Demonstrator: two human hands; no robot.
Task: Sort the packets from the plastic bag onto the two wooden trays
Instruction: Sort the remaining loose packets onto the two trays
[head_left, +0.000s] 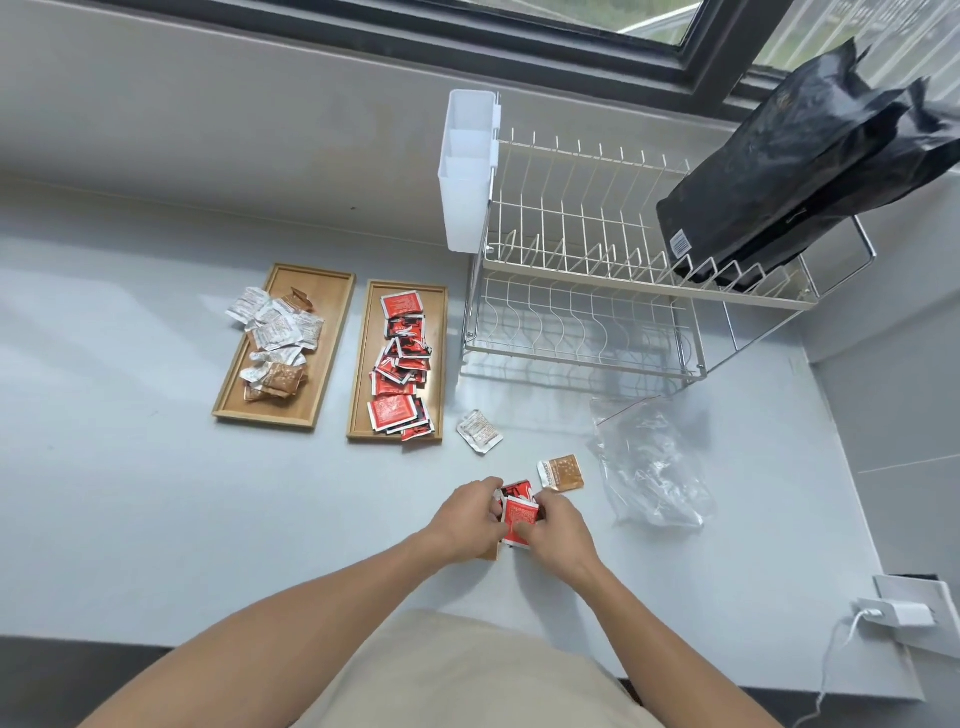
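Two wooden trays lie side by side on the grey counter. The left tray (332, 332) holds several white and brown packets (278, 338). The right tray (363, 384) holds several red packets (400, 374). My left hand (470, 519) and my right hand (558, 530) meet near the front, both gripping a small stack of red packets (519, 514). A white packet (479, 430) and a brown packet (561, 473) lie loose on the counter beyond my hands. The clear plastic bag (649, 467) lies crumpled and looks empty to the right.
A white two-tier dish rack (597, 291) stands behind the bag, with a white cutlery holder (467, 171) on its left end and black bags (789, 176) on its top tier. A white charger with cable (893, 613) sits at the right front.
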